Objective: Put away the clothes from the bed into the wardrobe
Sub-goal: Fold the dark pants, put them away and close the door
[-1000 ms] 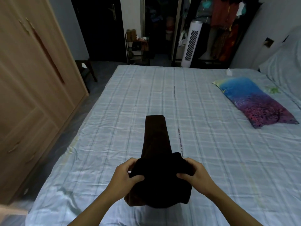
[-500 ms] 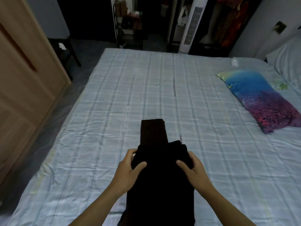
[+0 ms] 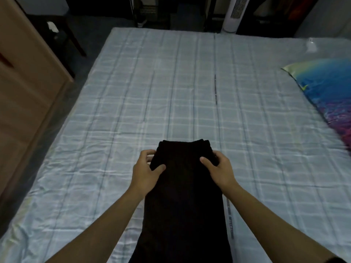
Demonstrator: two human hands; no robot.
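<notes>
A dark brown, almost black garment (image 3: 184,196) lies folded lengthwise on the pale blue checked bed (image 3: 171,95), running from the frame's lower edge to its far fold near the middle. My left hand (image 3: 145,172) grips its far left corner, thumb on top and fingers curled at the edge. My right hand (image 3: 218,171) grips the far right corner the same way. The wooden wardrobe (image 3: 24,88) stands along the left with its doors closed.
A blue and purple pillow (image 3: 330,97) lies at the bed's right edge. A small white object (image 3: 311,46) sits at the far right of the bed. Beyond the bed stand a white tower fan (image 3: 234,14) and a dark stool (image 3: 62,33) beside the wardrobe.
My hands carried the garment's near fold forward over its far end, which is now covered. The camera tilted down and moved closer over the bed.
</notes>
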